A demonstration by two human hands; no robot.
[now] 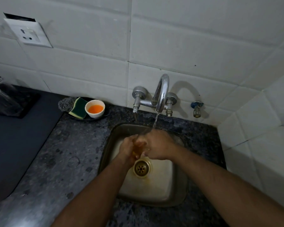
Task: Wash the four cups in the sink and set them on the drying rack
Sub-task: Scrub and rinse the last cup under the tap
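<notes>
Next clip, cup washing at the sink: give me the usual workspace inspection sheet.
Surface: dark speckled counter around steel sink.
Job's things: amber glass cup under the running tap; clear glasses upturned on dark mat at far left.
Clutter: sponge, white bowl of orange liquid.
Hands: left hand and right hand both grip the cup.
Cables: nothing seen.
Surroundings: white tiles, wall socket.

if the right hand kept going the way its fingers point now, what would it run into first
The right hand points left across the sink, so it would first press into the amber glass cup it already grips, then the left hand on the far side. Depth between them is hard to judge.
</notes>
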